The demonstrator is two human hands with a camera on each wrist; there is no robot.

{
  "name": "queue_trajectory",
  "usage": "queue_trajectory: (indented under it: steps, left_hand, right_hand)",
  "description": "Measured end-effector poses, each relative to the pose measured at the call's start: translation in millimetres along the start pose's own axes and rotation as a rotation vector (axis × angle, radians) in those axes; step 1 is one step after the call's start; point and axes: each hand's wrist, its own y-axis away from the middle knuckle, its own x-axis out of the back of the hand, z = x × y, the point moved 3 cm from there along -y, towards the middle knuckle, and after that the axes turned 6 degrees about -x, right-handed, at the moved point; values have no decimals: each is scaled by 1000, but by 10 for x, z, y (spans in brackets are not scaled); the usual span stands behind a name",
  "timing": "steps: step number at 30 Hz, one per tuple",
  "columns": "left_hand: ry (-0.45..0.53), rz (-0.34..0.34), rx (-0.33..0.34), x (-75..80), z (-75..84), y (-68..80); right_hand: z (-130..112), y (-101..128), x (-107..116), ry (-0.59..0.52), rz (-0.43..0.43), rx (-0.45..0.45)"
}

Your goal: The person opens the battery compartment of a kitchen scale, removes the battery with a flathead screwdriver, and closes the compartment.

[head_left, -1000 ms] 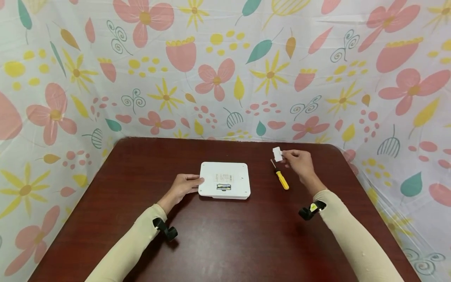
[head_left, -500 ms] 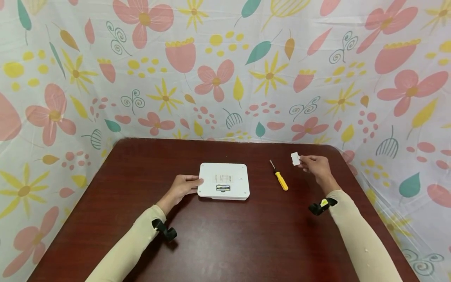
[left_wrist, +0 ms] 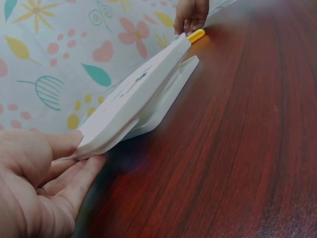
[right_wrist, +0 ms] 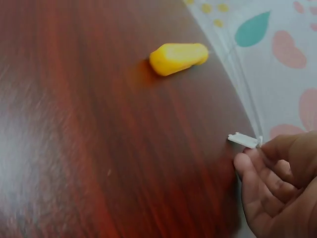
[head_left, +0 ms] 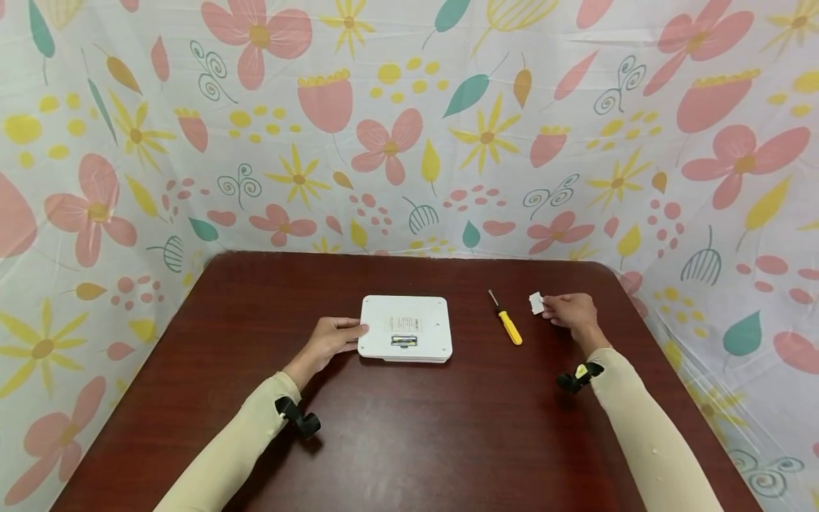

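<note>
Cover (head_left: pixel 536 304) apparently off, pinched by right hand (head_left: pixel 572 313); battery (head_left: pixel 404 341) (exposed) still seated; white device (head_left: pixel 409 308) gripped by left hand (head_left: pixel 331 337).

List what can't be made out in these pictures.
- Label print: too small to read, head view.
- Battery markings: too small, head view.
- White device's opposite face: turned down toward the table, head view.
- Screwdriver's shaft: hidden behind the device, left wrist view.
- Right hand: cut off by the top edge, left wrist view.
</note>
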Motion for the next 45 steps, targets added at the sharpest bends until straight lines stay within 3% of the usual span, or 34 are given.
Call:
queue_trajectory:
  steps: [5, 10, 21, 26, 34, 45]
  left_hand:
    - [1, -2, 11, -9, 11, 24]
    - [-3, 4, 23, -10, 18, 37]
    - [0, -1, 13, 0, 1, 27]
    - [6, -6, 6, 15, -6, 18]
    - [22, -1, 13, 32, -8, 4]
    - [14, -3, 16, 0, 18, 8]
  right_hand:
    - [25, -4, 4, 141, 58, -6]
    - [-14, 30, 0, 200, 90, 22]
    - [-202, 186, 36, 477, 199, 126]
    - [-366, 290, -35, 575, 156, 190]
    - [-578, 507, -368, 689, 17, 285]
    - [-569, 611, -681, 754, 26, 294]
